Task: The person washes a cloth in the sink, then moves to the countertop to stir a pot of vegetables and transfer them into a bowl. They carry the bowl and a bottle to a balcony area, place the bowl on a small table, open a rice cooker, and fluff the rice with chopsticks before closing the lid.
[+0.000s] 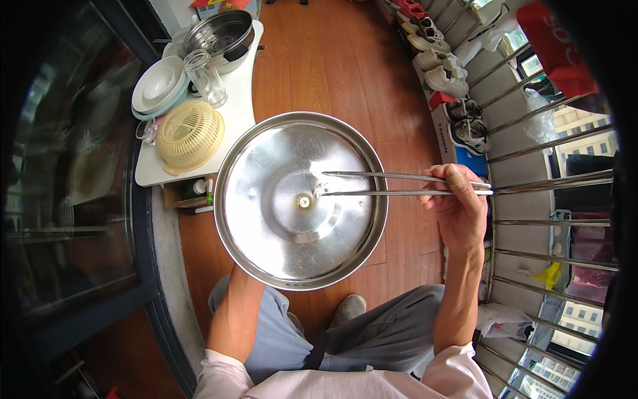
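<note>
An upturned stainless-steel pot lid (pixel 249 219) fills the middle of the view, its hollow inner side facing up. A screw (pixel 304 202) with a yellowish ring sits at its centre. My left forearm reaches under the lid, which hides my left hand. Off to the right, my right hand (pixel 461 204) grips a pair of metal chopsticks (pixel 398 175) near their back ends. Their tips are spread apart over the lid, just beside the screw. Close to the tips is a small whitish bit (pixel 320 189); whether they touch it, I cannot tell.
A white table (pixel 239 107) at left bears a yellow plastic colander (pixel 192 134), a glass jar (pixel 205 80), stacked bowls (pixel 157 87) and a steel steamer pot (pixel 219 32). Shoes (pixel 446 77) line the right wall below metal window bars (pixel 553 187). Wooden flooring (pixel 319 65) lies beneath.
</note>
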The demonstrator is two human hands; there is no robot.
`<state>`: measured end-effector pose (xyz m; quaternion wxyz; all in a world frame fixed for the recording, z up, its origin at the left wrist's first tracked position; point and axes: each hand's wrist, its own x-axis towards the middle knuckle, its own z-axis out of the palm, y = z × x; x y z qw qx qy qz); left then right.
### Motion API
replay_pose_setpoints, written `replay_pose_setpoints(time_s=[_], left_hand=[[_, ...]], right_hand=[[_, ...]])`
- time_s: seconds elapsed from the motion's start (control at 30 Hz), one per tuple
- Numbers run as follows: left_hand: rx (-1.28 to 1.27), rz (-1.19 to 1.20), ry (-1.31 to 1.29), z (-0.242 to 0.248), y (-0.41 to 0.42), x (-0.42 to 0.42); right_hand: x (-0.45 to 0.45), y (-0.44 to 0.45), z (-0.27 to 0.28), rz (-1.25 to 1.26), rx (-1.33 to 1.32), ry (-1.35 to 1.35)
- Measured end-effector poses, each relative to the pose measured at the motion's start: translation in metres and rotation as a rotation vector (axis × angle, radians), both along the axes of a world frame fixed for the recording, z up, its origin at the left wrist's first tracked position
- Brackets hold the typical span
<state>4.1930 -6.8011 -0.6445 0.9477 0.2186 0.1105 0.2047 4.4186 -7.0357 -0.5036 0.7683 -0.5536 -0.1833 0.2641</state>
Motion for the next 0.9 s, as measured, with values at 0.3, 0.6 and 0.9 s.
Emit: replay_pose_setpoints(time_s=[0.3,0.6,0.9], left_hand=[[0.017,-0.013,-0.008,0.001,-0.001,0.007],[0.016,-0.004,-0.007,-0.001,0.001,0.014],[-0.001,0.024,0.016,0.000,0.001,0.012]], right_hand=[[0.005,0.000,-0.005,0.040,0.075,0.048],[0.002,0.007,-0.014,0.031,0.032,0.034],[0.002,0.006,-0.012,0.096,0.194,0.161]])
